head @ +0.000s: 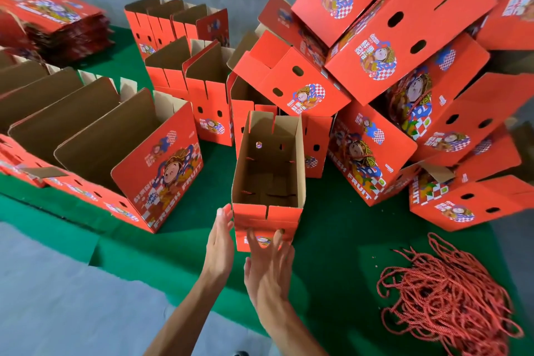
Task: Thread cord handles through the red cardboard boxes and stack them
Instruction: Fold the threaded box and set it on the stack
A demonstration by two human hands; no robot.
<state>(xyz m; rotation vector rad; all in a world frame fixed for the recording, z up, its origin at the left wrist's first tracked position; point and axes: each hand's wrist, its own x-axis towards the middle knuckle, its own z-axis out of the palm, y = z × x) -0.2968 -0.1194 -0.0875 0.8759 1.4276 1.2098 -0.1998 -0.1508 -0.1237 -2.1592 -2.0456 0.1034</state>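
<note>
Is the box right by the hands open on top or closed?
Open on top. The box stands upright on the green mat, its flaps up, and you see its brown inside down to the bottom.

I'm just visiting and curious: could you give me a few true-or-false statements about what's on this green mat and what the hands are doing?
1. The open box nearest the hands stands upright with its top open. True.
2. The right hand grips a red cord. False: its fingers are spread near the box front and hold nothing.
3. A heap of red cords lies on the green mat to the right. True.
4. The left hand rests inside the box. False: it is outside, by the box's near left corner.
</note>
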